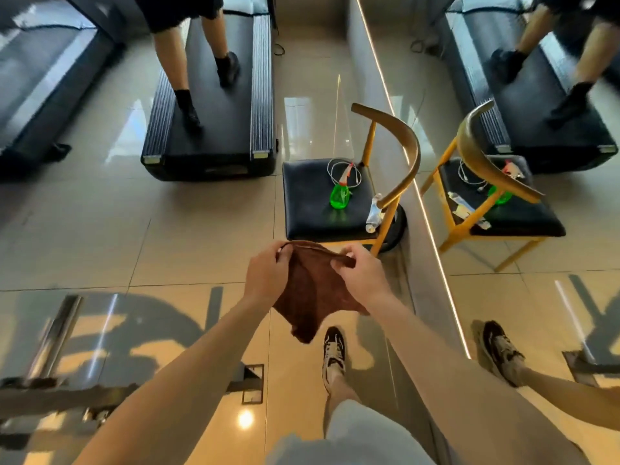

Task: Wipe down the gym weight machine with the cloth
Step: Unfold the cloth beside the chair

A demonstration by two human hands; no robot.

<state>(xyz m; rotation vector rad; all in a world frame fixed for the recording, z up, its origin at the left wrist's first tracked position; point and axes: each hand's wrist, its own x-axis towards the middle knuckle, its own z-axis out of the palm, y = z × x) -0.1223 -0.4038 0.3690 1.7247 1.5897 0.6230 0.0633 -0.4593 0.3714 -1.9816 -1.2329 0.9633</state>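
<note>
Head view: the left hand (265, 275) and the right hand (362, 275) each pinch the upper hem of the brown cloth (312, 300). It hangs in the air between them, soft and fuzzy, its long axis running down to a corner. The shiny metal bars, probably the weight machine (55, 337), lie low to the left, nearer the left hand.

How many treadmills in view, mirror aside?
2: centre treadmill at top, a person on it; left treadmill at top left, partly cropped. Others may be out of frame.
</note>
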